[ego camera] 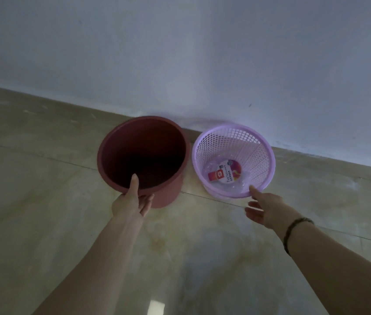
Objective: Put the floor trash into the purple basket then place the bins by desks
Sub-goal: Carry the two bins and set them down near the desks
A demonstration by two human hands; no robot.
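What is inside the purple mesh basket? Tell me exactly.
Inside the purple plastic mesh basket lies crumpled clear plastic packaging with a round red-and-pink label. Whatever sits beneath that packaging is covered and cannot be seen.

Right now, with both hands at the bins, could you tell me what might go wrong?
The left hand pinches only the near rim of the red bin, so it may tilt when lifted. The right hand is open at the purple basket, not gripping; a nudge could slide it. The clear plastic package inside could spill if it tips.
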